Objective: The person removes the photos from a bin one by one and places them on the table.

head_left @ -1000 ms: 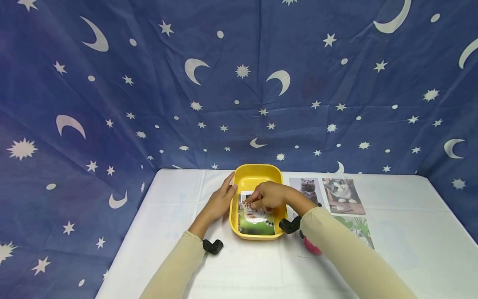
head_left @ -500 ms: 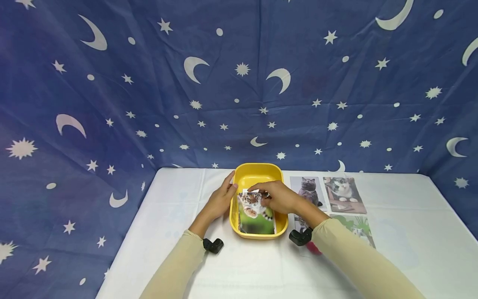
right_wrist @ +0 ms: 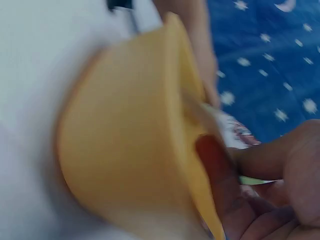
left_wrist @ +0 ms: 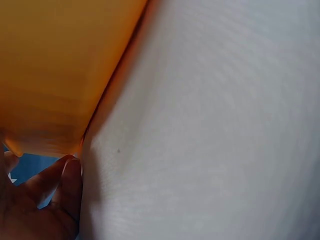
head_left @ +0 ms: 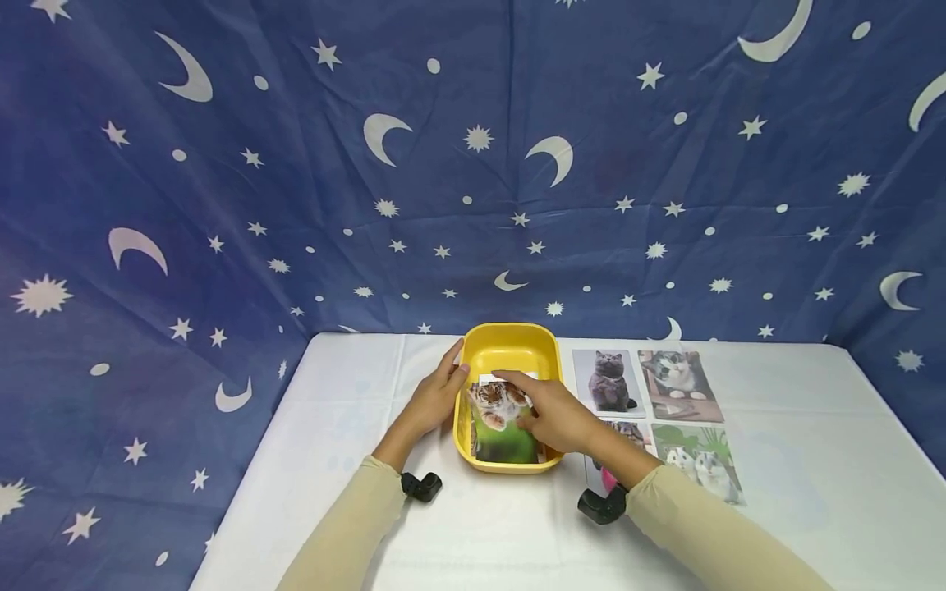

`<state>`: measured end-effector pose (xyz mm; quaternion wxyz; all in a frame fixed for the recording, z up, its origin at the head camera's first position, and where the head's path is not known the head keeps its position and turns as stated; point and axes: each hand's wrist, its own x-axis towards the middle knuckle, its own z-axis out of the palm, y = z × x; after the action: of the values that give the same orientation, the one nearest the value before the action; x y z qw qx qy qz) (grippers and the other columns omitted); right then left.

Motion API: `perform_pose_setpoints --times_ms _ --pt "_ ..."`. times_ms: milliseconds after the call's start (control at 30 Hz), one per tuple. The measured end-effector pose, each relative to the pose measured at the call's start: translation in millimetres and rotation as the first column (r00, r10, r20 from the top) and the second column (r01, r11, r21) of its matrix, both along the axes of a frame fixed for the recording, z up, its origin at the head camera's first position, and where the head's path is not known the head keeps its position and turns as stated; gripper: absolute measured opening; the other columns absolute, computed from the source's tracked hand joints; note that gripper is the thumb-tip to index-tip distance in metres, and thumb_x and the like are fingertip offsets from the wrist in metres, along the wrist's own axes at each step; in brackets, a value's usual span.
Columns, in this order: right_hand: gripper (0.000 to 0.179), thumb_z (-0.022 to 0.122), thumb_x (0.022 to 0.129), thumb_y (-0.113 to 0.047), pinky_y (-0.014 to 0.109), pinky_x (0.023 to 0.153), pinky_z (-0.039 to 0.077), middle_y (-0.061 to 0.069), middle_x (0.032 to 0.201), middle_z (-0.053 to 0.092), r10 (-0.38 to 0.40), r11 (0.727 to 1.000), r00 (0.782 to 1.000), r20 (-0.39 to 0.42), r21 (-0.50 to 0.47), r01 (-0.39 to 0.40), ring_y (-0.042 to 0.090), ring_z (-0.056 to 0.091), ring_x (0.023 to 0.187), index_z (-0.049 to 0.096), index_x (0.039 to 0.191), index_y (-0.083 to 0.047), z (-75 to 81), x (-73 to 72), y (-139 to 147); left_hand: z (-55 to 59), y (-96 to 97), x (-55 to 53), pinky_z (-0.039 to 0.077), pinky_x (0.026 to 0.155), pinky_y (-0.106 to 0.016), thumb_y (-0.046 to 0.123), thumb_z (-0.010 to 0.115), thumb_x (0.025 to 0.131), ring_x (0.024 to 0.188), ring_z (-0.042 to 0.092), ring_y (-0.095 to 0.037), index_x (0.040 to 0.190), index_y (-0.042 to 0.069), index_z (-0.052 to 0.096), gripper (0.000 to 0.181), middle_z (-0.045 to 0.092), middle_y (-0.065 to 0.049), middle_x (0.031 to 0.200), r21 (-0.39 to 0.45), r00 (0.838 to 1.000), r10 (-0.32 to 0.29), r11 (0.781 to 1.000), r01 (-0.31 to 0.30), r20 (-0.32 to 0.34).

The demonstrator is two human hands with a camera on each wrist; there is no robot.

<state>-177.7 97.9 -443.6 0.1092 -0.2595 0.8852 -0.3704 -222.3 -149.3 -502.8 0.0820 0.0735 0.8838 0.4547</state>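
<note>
Just right of the left hand (head_left: pixel 434 396), a yellow bin (head_left: pixel 507 359) is standing on a white cloth (head_left: pixel 480 533); that hand is touching its wall with fingers extended. Under the right hand (head_left: pixel 556 417), a tiger card (head_left: pixel 502 431) is lying in the bin, and thumb and finger are pinching its right side. Farther right, a grey-cat card (head_left: pixel 608 384) is lying flat.

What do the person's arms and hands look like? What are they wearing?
The left sleeve and right sleeve are plain beige and reach almost to the wrists. The left hand and right hand wear no gloves. A bent black gadget sits by the left wrist, another by the right.
</note>
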Motion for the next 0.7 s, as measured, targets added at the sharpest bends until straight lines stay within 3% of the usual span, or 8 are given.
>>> perform_pose_setpoints --times_ms 100,200,267,467,567,700 --pt "0.075 0.073 0.091 0.001 0.029 0.057 0.057 0.019 0.117 0.067 -0.115 0.981 0.993 0.038 -0.154 0.119 0.014 0.066 0.067 0.040 0.154 -0.023 7.4 0.7 24.0 0.7 -0.1 1.2 0.037 0.118 -0.056 0.049 0.036 0.110 0.135 0.055 -0.038 0.163 0.040 0.019 0.057 0.058 -0.014 0.146 -0.005 1.000 -0.004 1.000 0.004 0.001" --pt "0.071 0.071 0.092 0.003 0.032 0.065 0.061 0.020 0.133 0.058 -0.214 0.926 0.971 0.110 -0.293 0.238 0.017 0.071 0.088 0.039 0.152 -0.019 18.8 0.1 68.1 2.2 -0.2 1.8 0.036 0.118 -0.057 0.049 0.036 0.110 0.137 0.053 -0.039 0.163 0.042 0.018 0.057 0.057 -0.015 0.149 -0.007 1.000 0.004 1.000 -0.004 0.009" --pt "0.070 0.071 0.093 0.001 0.032 0.068 0.062 0.021 0.138 0.053 -0.260 0.907 0.958 0.123 -0.309 0.286 0.016 0.071 0.095 0.038 0.153 -0.017 24.2 2.4 104.0 2.6 1.4 1.8 0.035 0.119 -0.058 0.049 0.036 0.110 0.138 0.052 -0.039 0.163 0.042 0.018 0.057 0.056 -0.015 0.150 -0.002 1.000 0.009 1.000 -0.009 0.012" --pt "0.078 0.070 0.098 -0.014 0.031 0.066 0.061 0.023 0.144 0.040 -0.409 0.901 0.911 0.048 -0.140 0.411 -0.005 0.063 0.097 0.025 0.162 -0.017 22.3 30.0 220.6 0.4 0.3 1.4 0.035 0.118 -0.058 0.051 0.036 0.109 0.137 0.053 -0.039 0.163 0.043 0.018 0.057 0.057 -0.013 0.149 -0.006 1.000 0.003 1.000 -0.003 0.019" --pt "0.084 0.070 0.099 -0.019 0.032 0.065 0.060 0.026 0.144 0.039 -0.447 0.892 0.892 0.064 -0.049 0.450 -0.009 0.060 0.094 0.019 0.165 -0.023 10.9 41.9 267.7 -1.0 -1.4 0.6 0.037 0.117 -0.057 0.052 0.035 0.109 0.135 0.055 -0.038 0.163 0.042 0.017 0.058 0.058 -0.013 0.147 -0.012 1.000 0.002 1.000 -0.001 0.013" --pt "0.084 0.069 0.099 -0.023 0.034 0.065 0.059 0.028 0.141 0.041 -0.466 0.884 0.875 0.131 0.044 0.465 -0.006 0.060 0.090 0.017 0.165 -0.022 -10.7 54.9 309.9 -3.1 -1.6 -1.4 0.038 0.117 -0.057 0.052 0.035 0.109 0.135 0.055 -0.037 0.163 0.043 0.017 0.057 0.058 -0.013 0.147 -0.013 1.000 0.001 1.000 -0.001 0.006"
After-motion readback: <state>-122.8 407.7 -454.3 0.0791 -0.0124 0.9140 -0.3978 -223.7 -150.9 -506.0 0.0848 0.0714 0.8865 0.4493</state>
